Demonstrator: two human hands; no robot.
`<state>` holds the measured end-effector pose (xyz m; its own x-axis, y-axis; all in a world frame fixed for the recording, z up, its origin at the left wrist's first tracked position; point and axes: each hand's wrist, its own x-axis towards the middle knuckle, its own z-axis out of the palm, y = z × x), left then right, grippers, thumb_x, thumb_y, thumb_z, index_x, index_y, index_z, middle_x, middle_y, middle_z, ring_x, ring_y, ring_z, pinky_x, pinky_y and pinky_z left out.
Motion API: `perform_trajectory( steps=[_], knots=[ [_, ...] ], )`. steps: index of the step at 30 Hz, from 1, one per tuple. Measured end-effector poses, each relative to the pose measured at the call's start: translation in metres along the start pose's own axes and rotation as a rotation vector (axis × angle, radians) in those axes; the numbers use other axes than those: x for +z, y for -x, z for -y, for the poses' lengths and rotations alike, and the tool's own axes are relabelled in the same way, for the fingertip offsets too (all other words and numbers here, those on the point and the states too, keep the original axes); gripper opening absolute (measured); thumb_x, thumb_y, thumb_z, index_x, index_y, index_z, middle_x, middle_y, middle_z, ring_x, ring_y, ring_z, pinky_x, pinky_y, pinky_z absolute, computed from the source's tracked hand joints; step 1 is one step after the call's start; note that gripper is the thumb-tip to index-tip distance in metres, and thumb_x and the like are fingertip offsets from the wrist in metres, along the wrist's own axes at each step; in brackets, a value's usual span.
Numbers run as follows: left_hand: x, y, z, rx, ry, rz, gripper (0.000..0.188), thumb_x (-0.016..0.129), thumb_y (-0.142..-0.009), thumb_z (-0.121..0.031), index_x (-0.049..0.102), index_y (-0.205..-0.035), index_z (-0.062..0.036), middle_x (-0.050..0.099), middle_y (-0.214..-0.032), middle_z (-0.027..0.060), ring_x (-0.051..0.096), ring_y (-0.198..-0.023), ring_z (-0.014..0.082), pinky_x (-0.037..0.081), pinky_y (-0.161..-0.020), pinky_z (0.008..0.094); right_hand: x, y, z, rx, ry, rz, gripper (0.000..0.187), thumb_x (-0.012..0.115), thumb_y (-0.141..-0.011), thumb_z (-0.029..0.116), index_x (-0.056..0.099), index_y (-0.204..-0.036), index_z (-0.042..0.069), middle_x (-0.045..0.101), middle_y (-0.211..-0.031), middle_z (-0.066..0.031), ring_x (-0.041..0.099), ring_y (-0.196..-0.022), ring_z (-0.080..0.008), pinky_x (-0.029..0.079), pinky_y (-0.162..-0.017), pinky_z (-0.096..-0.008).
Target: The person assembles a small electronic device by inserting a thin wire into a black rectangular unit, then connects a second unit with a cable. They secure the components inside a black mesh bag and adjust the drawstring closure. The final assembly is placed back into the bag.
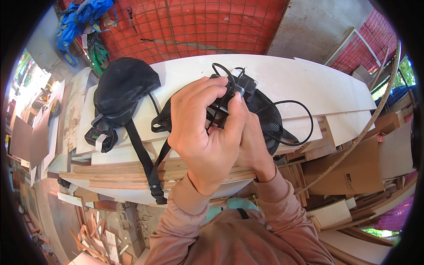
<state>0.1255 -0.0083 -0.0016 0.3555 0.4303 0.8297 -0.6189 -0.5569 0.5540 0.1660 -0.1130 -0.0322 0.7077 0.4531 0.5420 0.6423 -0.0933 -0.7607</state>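
My left hand (196, 119) is closed, its thumb and fingertips pinching a small black device (239, 87) with a cable looping off it. Close against it, my right hand (255, 143) is partly covered by the left; its fingers curl in under the device and cables, and what they grip is hidden. Around and behind both hands lies black mesh headgear (270, 118), with a black cable (312, 119) arching out to the right. To the left rests a black cap-like pouch (126, 84) with a small black box (98, 138) and a strap ending in a buckle (157, 192).
Pale boards (327, 88) form the work surface, with stacked plywood strips (119, 174) along its near edge. Wood offcuts (95, 238) lie on the floor at lower left. Cardboard (346, 170) stands at right. Behind is a wire grid (198, 26) over red sheeting.
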Motion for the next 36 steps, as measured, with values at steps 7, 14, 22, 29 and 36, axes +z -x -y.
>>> perform_trajectory(
  steps=[7,14,22,29,36],
  knots=[
    [0.001,-0.006,-0.003,-0.121,0.091,-0.039,0.026,0.083,-0.084,0.004,0.072,-0.107,0.0035,0.079,-0.111,0.0176,0.074,-0.109,0.0301,0.059,-0.096,0.0377,0.000,0.004,0.009,-0.204,0.229,-0.301,0.061,0.081,-0.080,0.014,0.058,-0.133,-0.006,0.068,-0.109,-0.0232,0.070,-0.096,-0.0413,0.057,-0.081,-0.0438],
    [-0.019,-0.017,-0.012,-0.421,0.307,0.119,0.021,0.074,-0.099,0.002,0.070,-0.120,0.0072,0.073,-0.129,0.0206,0.070,-0.121,0.0238,0.056,-0.106,0.0361,-0.065,-0.011,0.057,-0.183,0.184,-0.264,0.032,0.078,-0.086,0.004,0.073,-0.118,0.000,0.068,-0.106,-0.0144,0.069,-0.088,-0.0276,0.057,-0.076,-0.0358],
    [-0.020,-0.015,-0.015,-0.428,0.364,0.155,0.021,0.070,-0.101,0.004,0.069,-0.122,0.0073,0.070,-0.133,0.0201,0.067,-0.124,0.0229,0.054,-0.109,0.0350,-0.081,-0.065,0.059,-0.170,0.129,0.143,0.019,0.084,-0.087,0.006,0.078,-0.105,0.000,0.071,-0.087,-0.0092,0.068,-0.071,-0.0178,0.056,-0.066,-0.0315],
    [-0.019,-0.013,-0.016,-0.427,0.399,0.129,0.021,0.070,-0.100,0.005,0.069,-0.121,0.0077,0.072,-0.128,0.0199,0.068,-0.120,0.0221,0.053,-0.107,0.0352,-0.081,-0.072,0.054,0.032,-0.084,0.252,0.017,0.085,-0.093,0.010,0.077,-0.104,-0.001,0.069,-0.086,-0.0016,0.064,-0.079,-0.0087,0.054,-0.072,-0.0258],
    [-0.017,-0.013,-0.007,-0.379,0.421,0.103,0.019,0.069,-0.100,0.006,0.069,-0.119,0.0083,0.074,-0.124,0.0184,0.069,-0.116,0.0210,0.053,-0.104,0.0336,-0.074,-0.074,0.047,0.001,-0.118,0.219,0.017,0.086,-0.093,0.010,0.076,-0.102,0.000,0.070,-0.089,-0.0008,0.064,-0.082,-0.0079,0.055,-0.072,-0.0248]
  ],
)
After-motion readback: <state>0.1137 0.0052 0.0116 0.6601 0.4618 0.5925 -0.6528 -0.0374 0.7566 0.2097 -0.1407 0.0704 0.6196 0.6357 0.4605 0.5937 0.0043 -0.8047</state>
